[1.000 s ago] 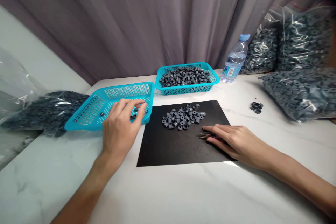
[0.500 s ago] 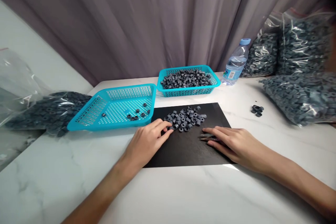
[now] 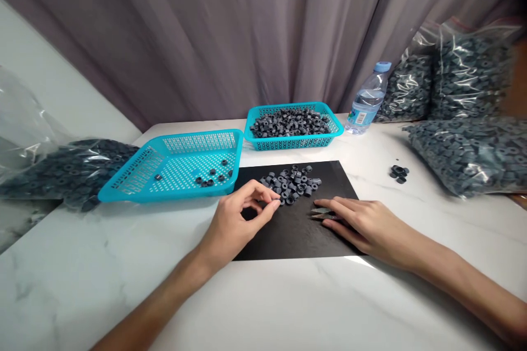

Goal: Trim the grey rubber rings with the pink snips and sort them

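My left hand (image 3: 241, 214) is at the near left edge of a pile of small grey plastic rings (image 3: 292, 184). Its thumb and forefinger pinch together on one small grey ring, mostly hidden by the fingertips. The pile lies on a black mat (image 3: 280, 238). To the right of the pile, my right hand (image 3: 358, 222) rests low over the mat, its fingers curled around thread snips (image 3: 319, 214). The two pointed blades stick out leftward, slightly apart, and the handles are hidden under the palm.
A turquoise basket (image 3: 173, 196) with several rings stands at the left; a fuller turquoise basket (image 3: 294, 144) is behind the mat. A water bottle (image 3: 366, 101), bulging bags of grey parts (image 3: 473, 153) and dark discs (image 3: 398, 173) are at the right. Another bag (image 3: 94, 170) sits left.
My left hand has shifted slightly right along the pile's near edge, and its thumb and forefinger have closed together on a ring. The right hand stays with the snips. The view has moved slightly.
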Motion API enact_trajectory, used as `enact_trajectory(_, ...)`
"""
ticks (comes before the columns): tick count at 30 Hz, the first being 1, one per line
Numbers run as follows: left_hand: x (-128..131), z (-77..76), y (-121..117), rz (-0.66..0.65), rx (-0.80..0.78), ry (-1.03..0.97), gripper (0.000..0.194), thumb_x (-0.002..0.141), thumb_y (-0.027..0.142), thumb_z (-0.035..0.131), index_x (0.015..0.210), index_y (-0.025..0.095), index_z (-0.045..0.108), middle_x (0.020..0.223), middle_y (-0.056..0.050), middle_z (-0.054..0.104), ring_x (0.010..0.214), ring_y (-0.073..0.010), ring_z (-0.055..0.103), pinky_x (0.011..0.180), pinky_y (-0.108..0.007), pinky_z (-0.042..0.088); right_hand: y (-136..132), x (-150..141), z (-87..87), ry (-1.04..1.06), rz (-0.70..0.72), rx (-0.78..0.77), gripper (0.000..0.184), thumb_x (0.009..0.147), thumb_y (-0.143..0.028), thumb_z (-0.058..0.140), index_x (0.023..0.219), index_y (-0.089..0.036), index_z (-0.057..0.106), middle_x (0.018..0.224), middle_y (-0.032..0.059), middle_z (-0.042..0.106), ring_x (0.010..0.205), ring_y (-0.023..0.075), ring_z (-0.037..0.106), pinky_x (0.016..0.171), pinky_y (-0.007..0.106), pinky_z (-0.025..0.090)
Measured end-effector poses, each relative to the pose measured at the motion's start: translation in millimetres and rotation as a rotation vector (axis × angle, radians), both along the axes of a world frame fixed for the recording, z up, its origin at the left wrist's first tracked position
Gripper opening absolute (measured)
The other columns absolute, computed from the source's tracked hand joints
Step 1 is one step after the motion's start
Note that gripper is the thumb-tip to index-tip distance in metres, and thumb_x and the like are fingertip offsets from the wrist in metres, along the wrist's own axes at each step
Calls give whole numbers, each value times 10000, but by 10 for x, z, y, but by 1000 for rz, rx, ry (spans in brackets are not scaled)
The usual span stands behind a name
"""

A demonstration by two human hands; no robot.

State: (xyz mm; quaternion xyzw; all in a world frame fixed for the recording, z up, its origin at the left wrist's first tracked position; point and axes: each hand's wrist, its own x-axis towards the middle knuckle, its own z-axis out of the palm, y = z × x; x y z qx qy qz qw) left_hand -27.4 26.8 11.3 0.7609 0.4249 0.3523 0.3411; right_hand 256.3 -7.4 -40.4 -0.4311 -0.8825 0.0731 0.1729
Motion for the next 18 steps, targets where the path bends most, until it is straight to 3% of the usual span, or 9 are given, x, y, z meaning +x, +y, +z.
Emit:
enact_trajectory(4, 124, -81, -17, 8, -321, -204, 194, 872, 308, 744, 904, 197, 588, 873, -40, 761, 783, -189, 753, 651, -264, 585, -3, -4, 4, -10, -6, -30, 367, 1092, -372, 358, 1399, -207, 475, 1096, 96, 716, 913, 225, 731, 733, 355, 577)
enact_trajectory(10, 188, -147, -21, -40, -500, -255, 199, 840, 344, 780, 861, 151, 739, 830, -72, 797, 751, -196, 765, 762, -295, 619, -7, -17, 18, -9, -15, -26, 365, 1093, -371, 361, 1393, -200, 478, 1100, 94, 716, 900, 223, 733, 732, 358, 574)
enact_trajectory(18, 179, -147, -30, 2, -753, -352, 298, 907, 407, 730, 1060, 152, 757, 1065, -115, 817, 1086, -276, 753, 1013, -367, 576, 4, -8, 37, -6, -8, 5, 348, 1084, -356, 385, 1365, -190, 508, 1094, 102, 732, 879, 224, 744, 707, 347, 581)
